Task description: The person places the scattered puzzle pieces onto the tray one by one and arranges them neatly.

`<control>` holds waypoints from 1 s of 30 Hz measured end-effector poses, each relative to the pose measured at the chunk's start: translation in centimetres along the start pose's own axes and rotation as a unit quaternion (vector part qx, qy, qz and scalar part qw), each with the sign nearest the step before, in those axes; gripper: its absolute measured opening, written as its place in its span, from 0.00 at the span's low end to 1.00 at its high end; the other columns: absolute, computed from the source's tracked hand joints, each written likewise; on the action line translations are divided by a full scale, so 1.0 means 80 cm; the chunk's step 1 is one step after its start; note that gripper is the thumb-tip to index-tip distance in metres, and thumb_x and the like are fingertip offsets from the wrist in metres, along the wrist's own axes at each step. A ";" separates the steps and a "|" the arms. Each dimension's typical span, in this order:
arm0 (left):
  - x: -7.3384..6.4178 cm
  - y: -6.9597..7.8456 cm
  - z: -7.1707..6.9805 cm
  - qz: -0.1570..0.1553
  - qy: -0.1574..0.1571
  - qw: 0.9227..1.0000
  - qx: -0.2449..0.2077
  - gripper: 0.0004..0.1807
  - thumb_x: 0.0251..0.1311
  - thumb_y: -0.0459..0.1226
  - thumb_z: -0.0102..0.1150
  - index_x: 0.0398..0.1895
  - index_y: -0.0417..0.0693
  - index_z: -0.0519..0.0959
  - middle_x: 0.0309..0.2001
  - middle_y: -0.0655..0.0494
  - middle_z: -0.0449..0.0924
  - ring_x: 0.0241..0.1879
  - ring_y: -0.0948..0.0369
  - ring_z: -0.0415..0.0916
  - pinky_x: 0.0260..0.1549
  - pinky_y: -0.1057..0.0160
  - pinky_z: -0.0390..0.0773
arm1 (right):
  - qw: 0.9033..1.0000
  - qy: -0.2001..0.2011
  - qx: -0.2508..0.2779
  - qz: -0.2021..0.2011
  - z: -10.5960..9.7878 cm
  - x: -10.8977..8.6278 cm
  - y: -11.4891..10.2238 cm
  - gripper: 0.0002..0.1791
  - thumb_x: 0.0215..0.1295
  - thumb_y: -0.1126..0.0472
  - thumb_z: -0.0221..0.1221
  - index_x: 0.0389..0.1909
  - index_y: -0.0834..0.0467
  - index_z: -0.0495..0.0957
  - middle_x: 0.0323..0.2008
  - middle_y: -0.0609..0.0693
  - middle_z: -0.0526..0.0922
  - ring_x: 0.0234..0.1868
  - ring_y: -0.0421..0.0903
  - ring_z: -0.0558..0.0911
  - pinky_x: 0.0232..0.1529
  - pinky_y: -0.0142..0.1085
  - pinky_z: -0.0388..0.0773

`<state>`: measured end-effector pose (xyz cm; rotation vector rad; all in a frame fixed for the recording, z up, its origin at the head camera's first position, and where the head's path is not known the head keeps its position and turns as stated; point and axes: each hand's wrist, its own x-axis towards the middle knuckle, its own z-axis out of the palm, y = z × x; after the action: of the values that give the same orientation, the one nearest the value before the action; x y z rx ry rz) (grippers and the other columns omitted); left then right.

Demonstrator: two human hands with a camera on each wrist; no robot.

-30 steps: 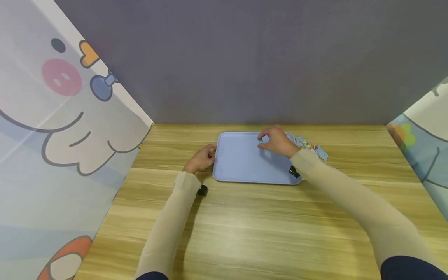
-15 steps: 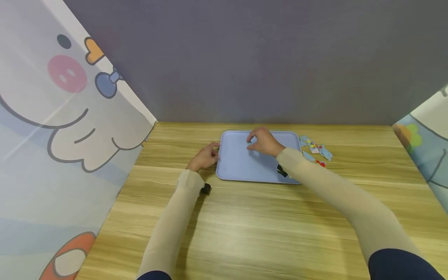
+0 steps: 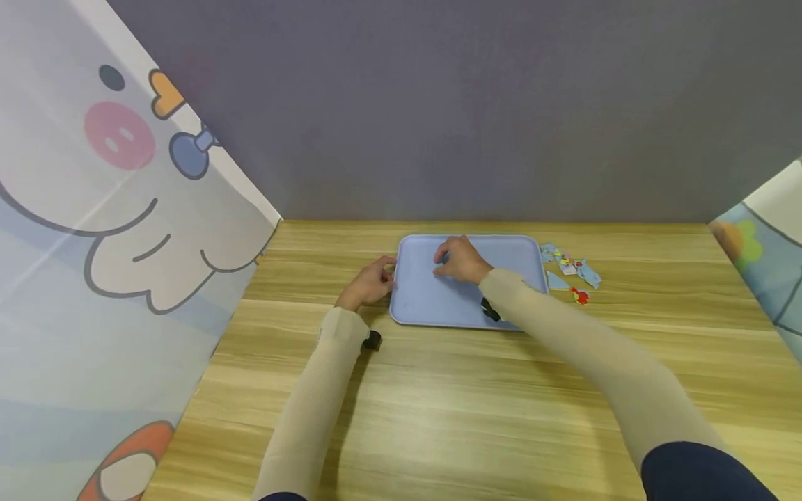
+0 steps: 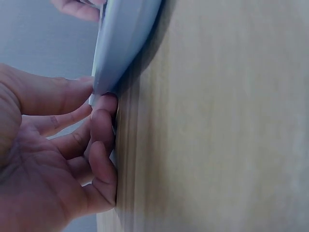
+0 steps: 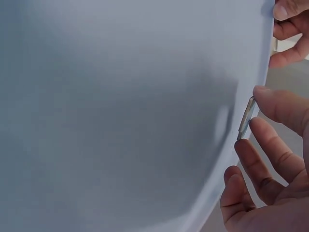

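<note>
A light blue rectangular tray lies on the wooden table. My left hand pinches its left rim; in the left wrist view the thumb is against the tray wall and curled fingers sit low beside the tabletop. Over the tray's middle, my right hand holds a thin flat piece, bluish on one face, likely a jigsaw puzzle piece, between thumb and fingertips. It appears clear of the tray surface, with a shadow showing below. The piece's printed face is mostly hidden.
Several puzzle pieces in light blue with coloured prints lie on the table right of the tray, among them a red one. A grey wall rises behind the table. A cartoon-printed panel stands at the left.
My right hand has moved left across the tray with the puzzle piece, uncovering more pieces at the right. The left hand stays at the left rim. The head view has shifted slightly.
</note>
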<state>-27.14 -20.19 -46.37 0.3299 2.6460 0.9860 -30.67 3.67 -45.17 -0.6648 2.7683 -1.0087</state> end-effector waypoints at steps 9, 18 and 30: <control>-0.003 0.002 0.001 0.005 0.005 1.000 -0.004 0.27 0.60 0.30 0.57 0.64 0.41 0.64 0.36 0.48 0.78 0.35 0.55 0.75 0.37 0.59 0.75 | 0.999 -0.004 -0.015 0.030 0.024 0.020 -0.007 0.10 0.46 0.63 0.73 0.30 0.60 0.84 0.34 0.53 0.79 0.46 0.53 0.71 0.53 0.42 0.64; -0.003 0.002 0.004 0.012 0.011 1.000 0.002 0.28 0.59 0.29 0.57 0.63 0.41 0.64 0.35 0.48 0.78 0.35 0.56 0.76 0.37 0.59 0.75 | 0.999 0.015 -0.028 0.043 0.037 0.034 -0.013 0.10 0.45 0.61 0.73 0.29 0.58 0.84 0.38 0.53 0.78 0.48 0.54 0.70 0.54 0.42 0.64; -0.004 0.005 0.003 0.013 0.013 1.000 0.006 0.29 0.58 0.29 0.58 0.64 0.40 0.64 0.34 0.48 0.79 0.35 0.56 0.76 0.36 0.60 0.75 | 0.997 0.011 -0.028 0.071 0.044 0.046 -0.018 0.10 0.47 0.58 0.73 0.29 0.56 0.83 0.40 0.52 0.76 0.46 0.52 0.67 0.47 0.40 0.68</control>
<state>-26.71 -19.85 -46.22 0.3586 2.6780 0.9882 -32.57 -1.00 -46.86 -0.4577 2.8260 -0.9179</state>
